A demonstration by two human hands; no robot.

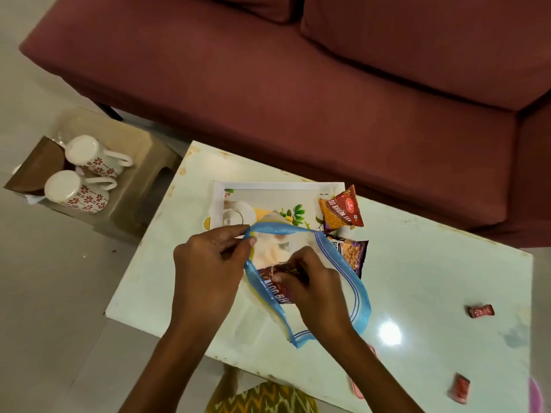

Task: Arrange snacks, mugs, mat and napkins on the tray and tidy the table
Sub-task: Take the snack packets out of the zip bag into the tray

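Clear zip-top plastic bag with blue seal strip [337, 281] lies mid-frame on the glossy white table [432, 263], over a printed rectangular mat [268, 201]; left hand [208, 263] pinches its rim, right hand [310, 281] inside grips a maroon snack packet [280, 281]. Orange-red sev packet [340, 211] and dark nut packet [351, 251] just right of the bag. Two white floral ceramic mugs [86, 174] lie on a beige stool [134, 180], left of frame.

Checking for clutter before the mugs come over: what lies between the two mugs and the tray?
In the head view, nothing: only the stool's bare top, a floor gap, and the table's bare edge separate the mugs from the tray.
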